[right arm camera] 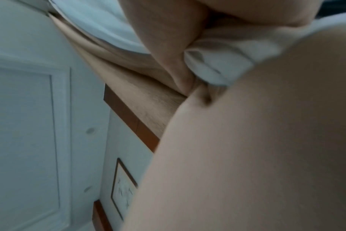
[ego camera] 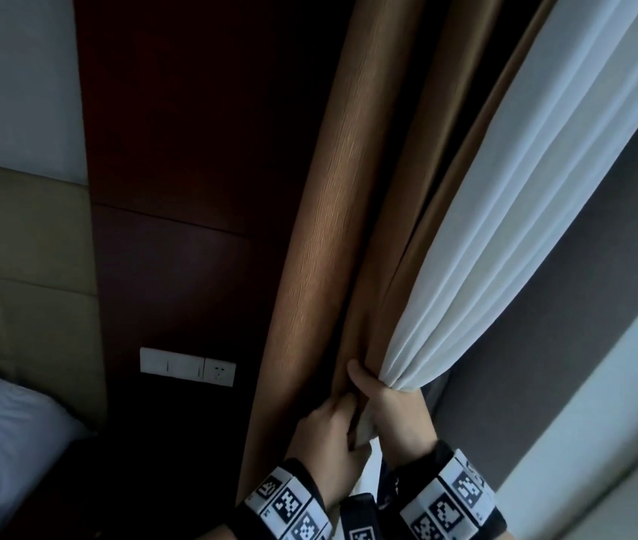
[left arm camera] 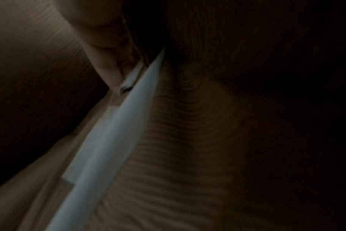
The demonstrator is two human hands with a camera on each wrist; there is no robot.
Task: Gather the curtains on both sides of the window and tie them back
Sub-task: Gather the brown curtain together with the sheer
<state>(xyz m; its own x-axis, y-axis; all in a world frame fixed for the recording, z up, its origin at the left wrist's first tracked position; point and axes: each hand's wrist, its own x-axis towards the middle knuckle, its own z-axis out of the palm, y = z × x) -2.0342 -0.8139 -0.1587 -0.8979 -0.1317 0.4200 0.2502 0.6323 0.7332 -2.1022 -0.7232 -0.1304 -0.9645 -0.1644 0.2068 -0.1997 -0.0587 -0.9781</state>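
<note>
head view: both hands' grip [ego camera: 352,418] on ribbed brown curtain [ego camera: 309,267], white sheer [ego camera: 504,212]

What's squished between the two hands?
In the head view, folds of the brown curtain and a bit of the white sheer curtain sit between the left hand and right hand.
</note>
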